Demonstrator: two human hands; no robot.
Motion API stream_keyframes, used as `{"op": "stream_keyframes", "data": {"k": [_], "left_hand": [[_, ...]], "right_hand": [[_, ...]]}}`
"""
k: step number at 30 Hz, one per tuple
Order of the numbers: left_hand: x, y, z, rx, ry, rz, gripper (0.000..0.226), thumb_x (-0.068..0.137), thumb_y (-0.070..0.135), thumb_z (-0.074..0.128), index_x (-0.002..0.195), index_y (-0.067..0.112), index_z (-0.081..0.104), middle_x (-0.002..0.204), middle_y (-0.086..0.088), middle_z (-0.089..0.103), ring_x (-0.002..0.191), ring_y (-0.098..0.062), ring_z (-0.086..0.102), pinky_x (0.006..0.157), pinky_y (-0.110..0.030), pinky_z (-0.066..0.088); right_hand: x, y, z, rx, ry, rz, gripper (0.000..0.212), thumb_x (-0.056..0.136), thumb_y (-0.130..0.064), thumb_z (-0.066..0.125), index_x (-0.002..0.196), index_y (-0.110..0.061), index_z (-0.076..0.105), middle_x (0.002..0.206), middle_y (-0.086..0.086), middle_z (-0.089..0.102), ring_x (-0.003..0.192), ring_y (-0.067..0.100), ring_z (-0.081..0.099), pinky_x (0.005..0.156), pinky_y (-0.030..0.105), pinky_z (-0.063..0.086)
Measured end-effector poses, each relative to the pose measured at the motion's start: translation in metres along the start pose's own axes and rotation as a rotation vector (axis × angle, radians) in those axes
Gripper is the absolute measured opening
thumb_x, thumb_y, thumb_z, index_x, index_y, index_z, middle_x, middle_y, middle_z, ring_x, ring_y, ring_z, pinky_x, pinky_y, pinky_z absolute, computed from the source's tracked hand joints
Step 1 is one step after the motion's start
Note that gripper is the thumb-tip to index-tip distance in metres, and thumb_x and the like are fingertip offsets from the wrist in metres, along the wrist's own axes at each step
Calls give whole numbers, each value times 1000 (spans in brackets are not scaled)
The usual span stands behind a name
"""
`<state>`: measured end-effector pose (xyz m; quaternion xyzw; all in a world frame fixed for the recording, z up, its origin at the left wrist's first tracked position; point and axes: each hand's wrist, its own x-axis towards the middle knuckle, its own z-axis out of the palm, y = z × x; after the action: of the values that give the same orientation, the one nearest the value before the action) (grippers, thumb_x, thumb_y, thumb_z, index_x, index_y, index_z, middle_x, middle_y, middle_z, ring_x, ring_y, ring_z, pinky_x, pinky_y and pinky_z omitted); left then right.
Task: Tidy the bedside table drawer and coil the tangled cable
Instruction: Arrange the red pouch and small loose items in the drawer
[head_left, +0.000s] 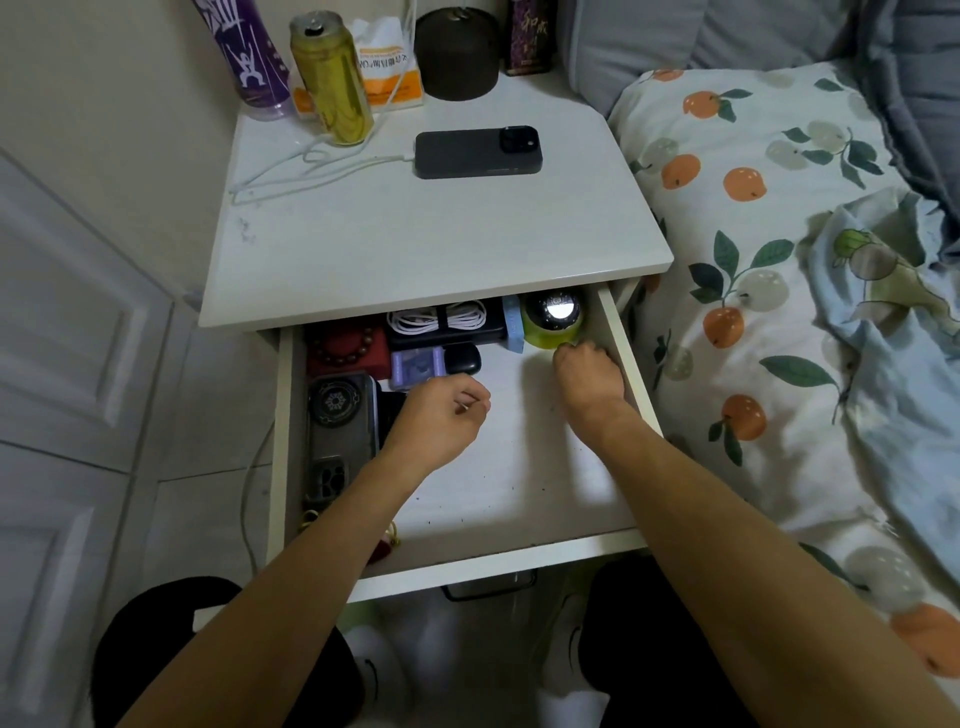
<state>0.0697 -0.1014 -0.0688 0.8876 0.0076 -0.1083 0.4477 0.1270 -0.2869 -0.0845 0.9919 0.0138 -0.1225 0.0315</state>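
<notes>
From the head view, the drawer (618, 343) stands pulled out under the bedside table (415, 249), whose top overhangs the back row of its contents. A wide bare strip of drawer floor runs from the middle to the front wall; the things crowd the left side and the back.

The left hand (441, 415) hovers over the floor just right of the dark phone case (340, 421), fingers curled inward around a small pale sliver (too small to identify). The right hand (589, 371) reaches to the back right corner, close to the right wall, its curled fingertips against the base of the green jar (553, 325); whether they grip it cannot be told.

The coiled white cable (439, 318) lies at the back on a black box, left of the jar. Beside it sit a red box with beads (348, 349) and a purple box (415, 366).

On the tabletop lie a phone (478, 151), its loose charging cable (311, 166) and a yellow can (332, 78). The bed (779, 312) presses close on the right.
</notes>
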Motion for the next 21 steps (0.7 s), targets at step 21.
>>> {"op": "stream_keyframes", "data": {"k": [21], "left_hand": [[-83,-26,-79,1251,-581,324,26,86,10,51,110,15,60,110,-8,54,97,-29,58,73,-37,51]], "right_hand": [[-93,-83,-15,968,-622,-214,15,86,6,63,76,-5,65,82,18,68,54,16,62,59,26,58]]}}
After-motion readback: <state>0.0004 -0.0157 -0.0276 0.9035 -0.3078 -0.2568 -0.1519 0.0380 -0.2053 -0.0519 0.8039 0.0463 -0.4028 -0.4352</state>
